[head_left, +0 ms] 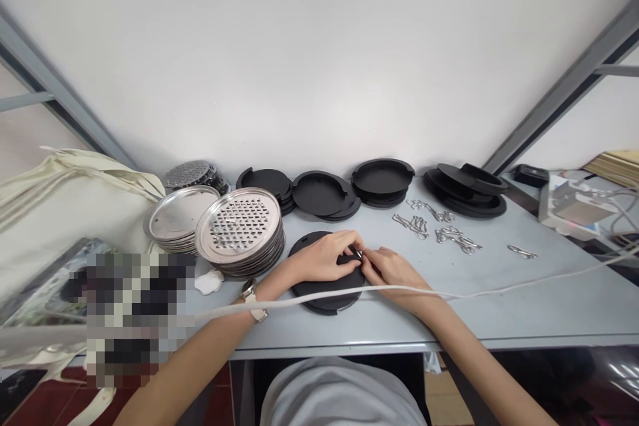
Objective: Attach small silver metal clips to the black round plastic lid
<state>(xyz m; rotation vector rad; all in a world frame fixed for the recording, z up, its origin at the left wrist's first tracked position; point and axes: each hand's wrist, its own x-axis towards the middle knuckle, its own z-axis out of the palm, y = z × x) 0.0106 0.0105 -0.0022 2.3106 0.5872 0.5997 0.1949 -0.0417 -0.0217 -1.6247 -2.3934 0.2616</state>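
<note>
A black round plastic lid (324, 303) lies on the table in front of me. Over its right side, my left hand (332, 256), with a watch on the wrist, curls its thumb and forefinger around a small shiny metal wire clip (358, 254). At the lid's right edge, my right hand (392, 268) pinches the same clip from the other side. Fingers partly cover the clip, so how it sits against the lid is hidden. Similar loose wire clips (456, 239) lie in small heaps to the right, with a few apart (522, 251).
Stacked metal grater discs (239, 226) and plain-looking metal discs (182, 213) stand left. Black lids (319, 193) are piled along the wall, more (464, 190) at back right. A white cable (299, 297) crosses before my forearms. A white device (574, 206) sits far right.
</note>
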